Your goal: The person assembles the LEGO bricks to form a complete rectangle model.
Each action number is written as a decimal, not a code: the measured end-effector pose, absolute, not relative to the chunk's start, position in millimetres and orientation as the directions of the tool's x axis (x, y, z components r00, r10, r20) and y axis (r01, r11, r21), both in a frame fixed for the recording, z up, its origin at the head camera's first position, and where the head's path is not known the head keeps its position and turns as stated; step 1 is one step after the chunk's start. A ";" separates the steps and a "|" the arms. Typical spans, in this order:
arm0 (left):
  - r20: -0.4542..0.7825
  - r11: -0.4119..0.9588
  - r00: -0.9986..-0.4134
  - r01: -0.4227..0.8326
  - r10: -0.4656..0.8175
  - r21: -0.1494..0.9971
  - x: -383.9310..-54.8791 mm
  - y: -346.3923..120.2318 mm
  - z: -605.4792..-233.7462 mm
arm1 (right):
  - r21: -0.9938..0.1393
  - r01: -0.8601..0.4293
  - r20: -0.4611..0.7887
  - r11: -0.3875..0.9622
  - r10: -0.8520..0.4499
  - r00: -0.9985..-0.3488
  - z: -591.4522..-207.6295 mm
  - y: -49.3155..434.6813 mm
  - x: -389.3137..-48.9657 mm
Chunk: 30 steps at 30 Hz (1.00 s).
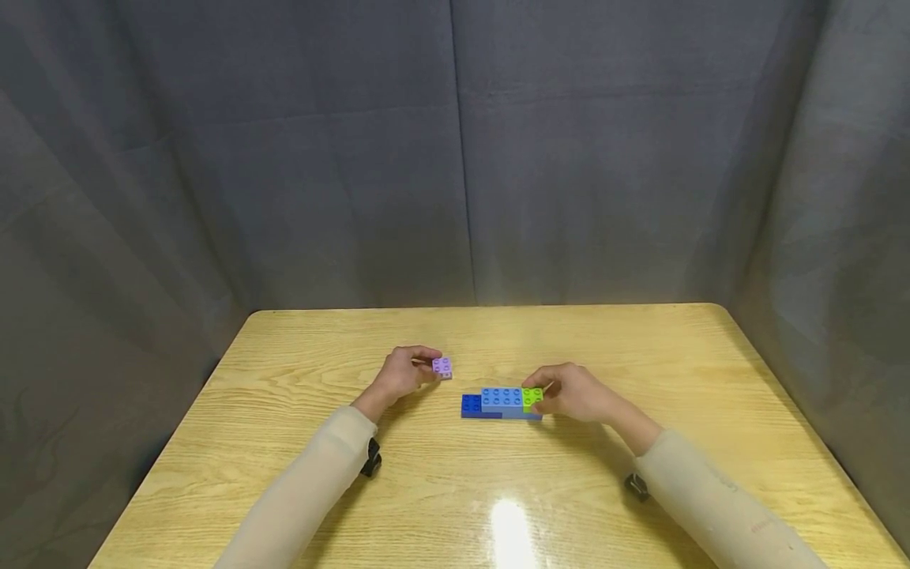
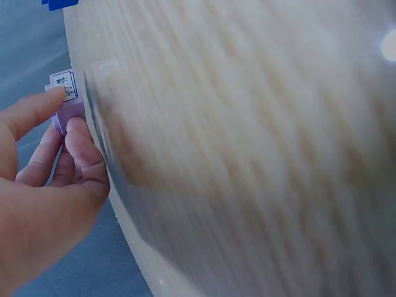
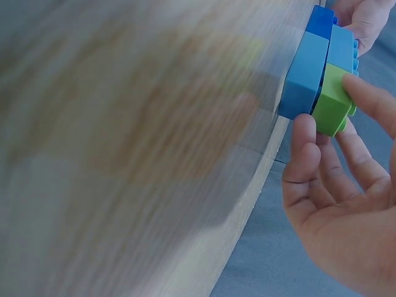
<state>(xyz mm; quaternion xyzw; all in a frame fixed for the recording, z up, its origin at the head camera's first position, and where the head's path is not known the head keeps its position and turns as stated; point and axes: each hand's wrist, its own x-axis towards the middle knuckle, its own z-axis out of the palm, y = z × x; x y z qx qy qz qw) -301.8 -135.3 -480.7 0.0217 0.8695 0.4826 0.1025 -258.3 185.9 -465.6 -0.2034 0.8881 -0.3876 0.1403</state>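
My left hand [image 1: 402, 373] pinches a small purple toy building brick [image 1: 442, 366] just left of the blue bricks. The left wrist view shows a printed picture on one side of the purple brick [image 2: 72, 109], with a finger against it. A light blue brick [image 1: 502, 400] sits on a lower layer of blue bricks, and a dark blue brick [image 1: 471, 404] with bare studs shows at the left end. At the right end my right hand [image 1: 577, 393] grips a lime green brick [image 1: 532, 393] beside the light blue one. In the right wrist view the green brick [image 3: 331, 100] is above the lower blue layer.
The bricks stand on a light wood-grain table [image 1: 320, 474] with rounded far corners. Grey curtains [image 1: 341, 174] hang behind it and along both sides. A dark device [image 1: 371, 458] is strapped at the left wrist, another dark device [image 1: 636, 487] at the right.
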 end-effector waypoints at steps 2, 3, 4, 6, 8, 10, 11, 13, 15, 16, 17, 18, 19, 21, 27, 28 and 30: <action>-0.159 0.527 -0.977 -0.060 0.143 0.847 -300.6 -136.5 -479.1 | -0.743 -0.255 -0.091 0.619 -0.470 -0.878 -465.9 186.1 -258.1; -0.162 0.521 -0.976 -0.061 0.149 0.851 -300.0 -137.2 -478.4 | -0.743 -0.254 -0.091 0.619 -0.471 -0.877 -465.8 186.1 -258.1; -0.163 0.516 -0.975 -0.062 0.153 0.854 -299.6 -137.8 -477.7 | -0.743 -0.254 -0.092 0.619 -0.471 -0.877 -465.6 186.1 -258.0; -0.165 0.509 -0.973 -0.062 0.160 0.858 -298.1 -139.1 -476.0 | -0.742 -0.255 -0.092 0.620 -0.471 -0.877 -465.1 186.1 -257.8; -0.159 0.508 -0.973 -0.053 0.169 0.859 -296.2 -139.9 -474.3 | -0.742 -0.257 -0.091 0.619 -0.472 -0.877 -464.5 185.9 -257.8; -0.146 0.511 -0.972 -0.034 0.181 0.859 -293.7 -139.9 -471.7 | -0.740 -0.262 -0.088 0.620 -0.474 -0.876 -464.0 185.9 -257.9; -0.136 0.516 -0.972 -0.019 0.191 0.857 -292.3 -139.6 -470.3 | -0.739 -0.264 -0.086 0.620 -0.476 -0.875 -463.9 185.9 -258.1; -0.123 0.522 -0.970 0.004 0.208 0.853 -289.7 -138.6 -467.1 | -0.736 -0.270 -0.082 0.621 -0.478 -0.875 -463.6 185.9 -258.5; -0.116 0.524 -0.967 0.020 0.226 0.851 -286.8 -137.3 -463.7 | -0.734 -0.274 -0.080 0.622 -0.480 -0.874 -463.5 186.1 -259.0; -0.118 0.525 -0.965 0.023 0.234 0.851 -285.2 -136.7 -461.9 | -0.734 -0.276 -0.079 0.621 -0.481 -0.873 -463.6 186.2 -259.2; -0.118 0.528 -0.963 0.028 0.242 0.849 -283.8 -135.9 -460.3 | -0.733 -0.276 -0.080 0.621 -0.481 -0.873 -463.3 186.4 -259.3; -0.120 0.531 -0.961 0.031 0.248 0.847 -282.0 -135.2 -458.5 | -0.733 -0.277 -0.080 0.621 -0.483 -0.872 -463.2 186.6 -259.5; -0.119 0.531 -0.959 0.037 0.257 0.847 -280.3 -134.5 -457.2 | -0.732 -0.277 -0.080 0.622 -0.482 -0.872 -463.0 186.8 -259.5; -0.113 0.535 -0.955 0.054 0.275 0.843 -276.7 -132.9 -455.0 | -0.733 -0.279 -0.079 0.620 -0.486 -0.871 -463.0 186.8 -259.6; -0.104 0.530 -0.945 0.081 0.310 0.844 -268.0 -127.0 -452.4 | -0.734 -0.274 -0.082 0.621 -0.483 -0.872 -463.0 186.8 -259.3; -0.105 0.530 -0.944 0.081 0.312 0.844 -267.1 -126.0 -452.4 | -0.734 -0.274 -0.082 0.621 -0.483 -0.872 -463.2 186.8 -259.4; -0.107 0.528 -0.943 0.081 0.316 0.846 -265.7 -124.3 -452.5 | -0.734 -0.272 -0.085 0.622 -0.482 -0.872 -463.4 186.9 -259.5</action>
